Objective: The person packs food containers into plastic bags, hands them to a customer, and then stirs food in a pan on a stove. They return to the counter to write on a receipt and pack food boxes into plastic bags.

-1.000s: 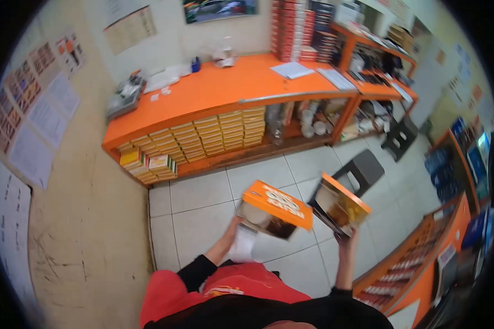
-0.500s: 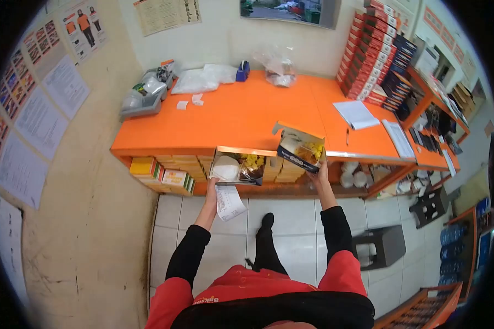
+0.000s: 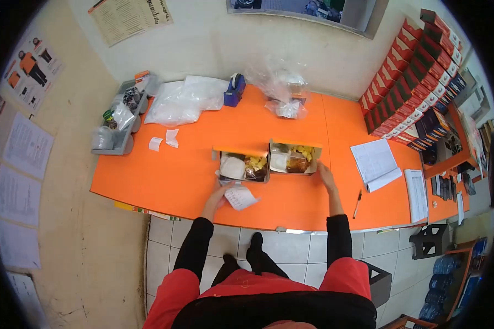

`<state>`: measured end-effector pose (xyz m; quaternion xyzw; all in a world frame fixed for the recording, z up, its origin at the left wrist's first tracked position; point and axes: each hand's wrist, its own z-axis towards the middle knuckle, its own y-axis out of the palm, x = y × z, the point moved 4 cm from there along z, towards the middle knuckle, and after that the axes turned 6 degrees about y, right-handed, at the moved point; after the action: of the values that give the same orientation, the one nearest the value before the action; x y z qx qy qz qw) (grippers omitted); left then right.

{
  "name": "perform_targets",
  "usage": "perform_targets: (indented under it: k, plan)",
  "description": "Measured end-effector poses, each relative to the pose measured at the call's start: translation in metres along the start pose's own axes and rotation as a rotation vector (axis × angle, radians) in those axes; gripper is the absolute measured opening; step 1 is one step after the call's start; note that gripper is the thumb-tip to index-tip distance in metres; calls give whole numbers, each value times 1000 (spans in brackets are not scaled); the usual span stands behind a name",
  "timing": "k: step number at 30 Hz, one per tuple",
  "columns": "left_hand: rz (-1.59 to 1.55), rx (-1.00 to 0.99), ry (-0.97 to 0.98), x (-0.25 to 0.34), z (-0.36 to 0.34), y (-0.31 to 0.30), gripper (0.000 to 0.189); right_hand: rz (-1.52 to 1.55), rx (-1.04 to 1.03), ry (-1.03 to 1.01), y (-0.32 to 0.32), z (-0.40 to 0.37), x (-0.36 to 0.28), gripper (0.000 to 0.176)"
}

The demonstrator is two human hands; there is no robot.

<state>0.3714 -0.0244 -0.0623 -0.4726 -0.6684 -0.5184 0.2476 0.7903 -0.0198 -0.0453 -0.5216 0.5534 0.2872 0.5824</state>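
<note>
Food boxes (image 3: 295,159) lowered, now on counter (image 3: 291,203)

Both arms (image 3: 340,237) reach forward, the hands (image 3: 326,176) well apart.

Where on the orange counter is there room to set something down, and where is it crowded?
Free: between paper scraps and front edge; between right food box and notebook. Crowded: back left, with grey tray, plastic bags, tape dispenser.

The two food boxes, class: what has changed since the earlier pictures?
The left box and right box, held over the floor at first, moved forward and now sit side by side on the orange counter. The left hand keeps the paper slip; whether the right hand has let go is unclear. The tape dispenser stayed put.
</note>
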Motion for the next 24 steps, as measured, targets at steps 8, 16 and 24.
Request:
perform_targets:
  k: [8,16,24]
  plan:
    - [1275,71,364,43,-28,19,79,-923,892,131,-155,-84,78,25]
    - [1598,-266,614,32,-54,-14,69,808,147,223,-104,-104,59,29]
    - [1635,-287,558,32,-61,-18,89,685,-434,425,208,-150,-48,18]
